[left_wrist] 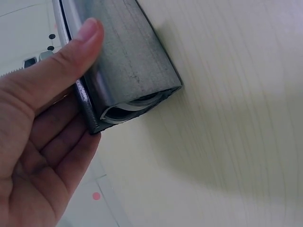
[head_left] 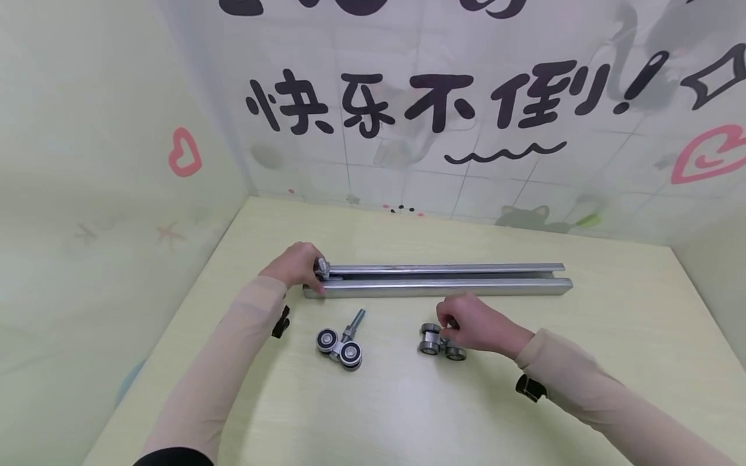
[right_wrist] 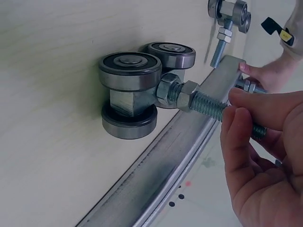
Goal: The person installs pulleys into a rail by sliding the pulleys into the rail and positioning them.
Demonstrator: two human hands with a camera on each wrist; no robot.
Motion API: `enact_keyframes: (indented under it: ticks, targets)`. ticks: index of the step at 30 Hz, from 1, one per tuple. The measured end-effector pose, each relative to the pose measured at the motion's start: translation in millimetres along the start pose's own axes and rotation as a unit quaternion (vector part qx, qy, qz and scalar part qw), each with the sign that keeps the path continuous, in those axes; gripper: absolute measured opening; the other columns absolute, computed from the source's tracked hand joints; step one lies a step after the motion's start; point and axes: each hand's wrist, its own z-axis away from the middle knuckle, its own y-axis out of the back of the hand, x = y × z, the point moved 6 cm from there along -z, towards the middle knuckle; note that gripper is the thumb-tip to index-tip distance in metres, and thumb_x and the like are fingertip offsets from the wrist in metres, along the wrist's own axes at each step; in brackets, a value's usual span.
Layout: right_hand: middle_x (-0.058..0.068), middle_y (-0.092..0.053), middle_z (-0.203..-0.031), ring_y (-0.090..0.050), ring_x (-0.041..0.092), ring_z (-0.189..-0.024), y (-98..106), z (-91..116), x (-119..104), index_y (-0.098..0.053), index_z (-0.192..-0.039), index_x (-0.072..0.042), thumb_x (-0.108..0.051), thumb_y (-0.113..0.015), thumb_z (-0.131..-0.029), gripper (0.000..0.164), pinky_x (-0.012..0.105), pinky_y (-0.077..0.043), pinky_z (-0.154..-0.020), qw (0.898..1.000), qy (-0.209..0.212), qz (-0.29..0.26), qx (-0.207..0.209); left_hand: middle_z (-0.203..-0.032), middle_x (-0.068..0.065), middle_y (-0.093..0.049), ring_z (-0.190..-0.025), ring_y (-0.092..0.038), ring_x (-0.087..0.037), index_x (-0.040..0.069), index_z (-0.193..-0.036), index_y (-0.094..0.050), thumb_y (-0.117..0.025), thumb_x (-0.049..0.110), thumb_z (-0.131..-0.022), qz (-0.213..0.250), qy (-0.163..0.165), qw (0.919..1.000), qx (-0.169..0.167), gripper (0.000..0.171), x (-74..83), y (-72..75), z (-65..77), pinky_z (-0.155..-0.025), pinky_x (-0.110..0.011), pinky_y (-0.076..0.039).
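Observation:
A slotted metal rail (head_left: pixel 443 287) lies lengthwise on the table. My left hand (head_left: pixel 297 264) grips its left end, thumb on the near side wall and fingers on the slotted side. Beside that hand a bolt with a nut (head_left: pixel 322 266) sticks out of the slot; curved edges show inside the rail's end in the left wrist view. My right hand (head_left: pixel 480 323) pinches the threaded bolt (right_wrist: pixel 208 105) of a wheeled roller trolley (right_wrist: pixel 130 75) between thumb and fingers, close over the table. Between the hands, a second roller trolley (head_left: pixel 350 354) rests with its bolt pointing toward the rail.
The pale wooden table (head_left: pixel 373 421) meets a printed wall covering (head_left: pixel 384 175) behind the rail and another covering (head_left: pixel 116 226) on the left. Black bands (head_left: pixel 530 387) sit on both wrists.

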Motion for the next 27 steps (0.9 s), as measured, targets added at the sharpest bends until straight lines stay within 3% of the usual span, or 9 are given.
enact_keyframes:
  ticks: [13, 21, 27]
  targets:
    - [-0.004, -0.047, -0.059, -0.039, 0.006, -0.054, -1.9, 6.1, 5.8, -0.049, -0.063, -0.012, -0.003, -0.067, -0.067, 0.021, 0.022, -0.041, -0.047, 0.999, -0.014, -0.019, 0.035, -0.088, -0.014, -0.069, -0.072, -0.059, -0.017, -0.001, -0.094, -0.066, -0.082, 0.013, -0.052, 0.004, -0.002, 1.0000, 0.001, 0.047, -0.3, 1.7, -0.6, -0.075, -0.036, -0.054]
    - [0.000, -0.059, -0.068, -0.050, 0.003, -0.057, -18.2, 18.1, 16.4, -0.058, -0.073, -0.009, -0.005, -0.071, -0.068, 0.014, 0.023, -0.050, -0.048, 0.995, -0.050, -0.065, 0.058, -0.085, -0.012, -0.069, -0.069, -0.057, -0.017, 0.001, -0.090, -0.068, -0.083, 0.013, -0.052, 0.005, -0.002, 1.0000, 0.003, 0.043, 1.0, 1.1, 1.8, -0.072, -0.036, -0.053]
    - [0.002, -0.061, -0.074, -0.053, 0.004, -0.060, -23.9, 21.1, 20.5, -0.062, -0.077, -0.006, -0.005, -0.072, -0.067, 0.014, 0.022, -0.052, -0.049, 0.992, -0.065, -0.069, 0.085, -0.083, -0.011, -0.069, -0.069, -0.056, -0.017, 0.002, -0.088, -0.068, -0.083, 0.014, -0.051, 0.000, 0.002, 1.0000, 0.007, 0.041, -0.1, 1.7, 1.5, -0.071, -0.035, -0.052]
